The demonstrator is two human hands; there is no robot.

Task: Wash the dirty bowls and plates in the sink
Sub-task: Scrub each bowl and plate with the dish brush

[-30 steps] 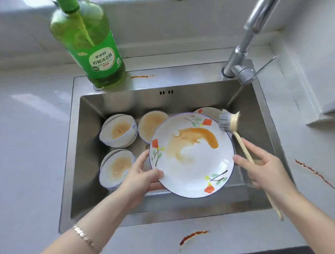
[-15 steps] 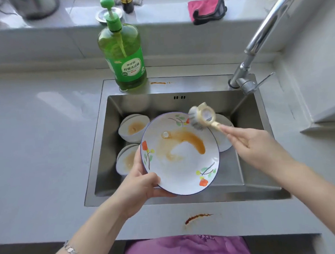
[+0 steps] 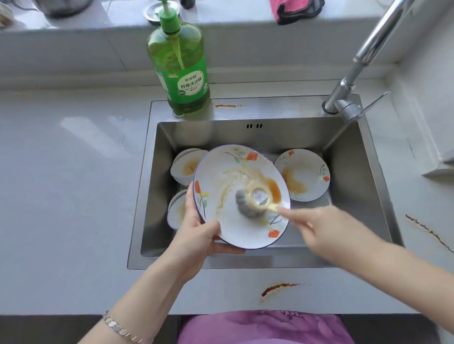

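The pale worktop (image 3: 52,179) surrounds a steel sink (image 3: 351,192). Near the front edge, a bracelet (image 3: 121,330) circles the left wrist. The left hand (image 3: 197,238) reaches over the sink's front rim and grips the plate (image 3: 230,223) by its lower left rim, with the thumb on the face and the fingers curled beneath. The plate is held tilted above the sink, its face towards the person and smeared with brown sauce.

Behind the plate's left edge, two bowls sit along the sink's left wall. The back bowl (image 3: 184,168) and the front bowl (image 3: 177,210) both hold brown residue, and both are partly hidden by the plate. A green soap bottle (image 3: 182,69) stands upright on the sink's back rim near the left corner, with a brown streak (image 3: 227,106) just to its right.

The head of the brush (image 3: 250,202) presses on the middle of the plate, its bristles against the sauce. The right hand (image 3: 327,235), blurred, pinches the brush handle at the plate's lower right rim. The two hands are apart, one at each side of the plate.

A second plate (image 3: 304,176), also stained, leans in the sink's back right part, clear of the held one. A tap (image 3: 347,99) rises from the back right corner of the rim. A pink cloth (image 3: 296,5) lies on the ledge behind.

A smear (image 3: 277,288) marks the worktop's front edge below the sink. A stain (image 3: 429,233) runs to the right of the sink.
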